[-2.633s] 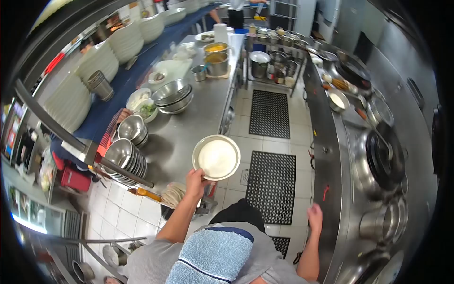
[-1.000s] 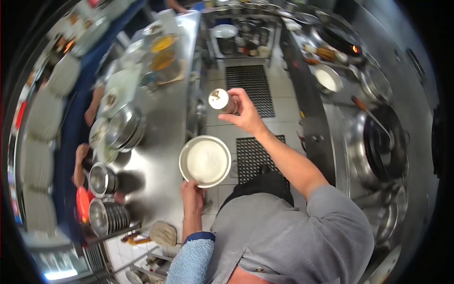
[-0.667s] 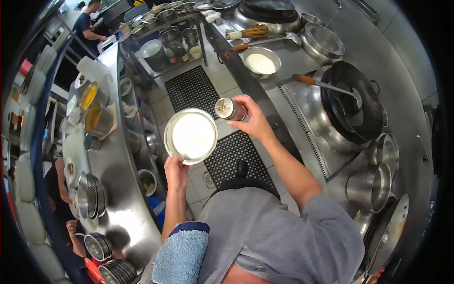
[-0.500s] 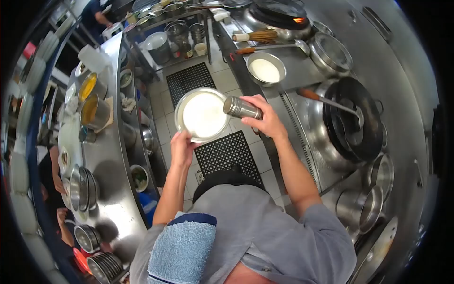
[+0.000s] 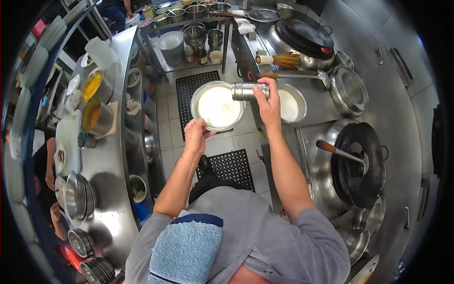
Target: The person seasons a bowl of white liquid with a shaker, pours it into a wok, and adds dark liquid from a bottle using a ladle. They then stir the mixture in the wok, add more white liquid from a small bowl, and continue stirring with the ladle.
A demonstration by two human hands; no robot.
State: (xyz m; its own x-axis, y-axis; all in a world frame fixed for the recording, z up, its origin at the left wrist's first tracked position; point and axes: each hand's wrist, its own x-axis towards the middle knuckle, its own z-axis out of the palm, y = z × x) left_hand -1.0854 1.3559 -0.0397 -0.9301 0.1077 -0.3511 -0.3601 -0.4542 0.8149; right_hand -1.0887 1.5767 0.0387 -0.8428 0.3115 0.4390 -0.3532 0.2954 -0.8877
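My left hand (image 5: 196,137) is closed on the near rim of a round metal bowl (image 5: 194,110) that holds a white liquid or cream (image 5: 217,108). In my right hand (image 5: 268,105) is a ribbed metal shaker (image 5: 244,92), lying on its side with its end over the bowl's right rim. Whether anything falls from the shaker cannot be made out. Just right of that hand, on the counter, stands a second metal bowl (image 5: 302,111) with similar white contents (image 5: 288,105), partly hidden behind my right hand and wrist.
Woks (image 5: 362,165) and a ladle (image 5: 331,147) sit on the stove at right; a bamboo brush (image 5: 283,60) and another ladle (image 5: 293,75) lie farther back. At left, a steel counter (image 5: 116,184) carries pots (image 5: 106,118) and stacked bowls (image 5: 78,196). People stand beyond it.
The shaker has turned from a slant to nearly level, still over the bowl. The view has shifted, and the second bowl now appears close behind my right hand.
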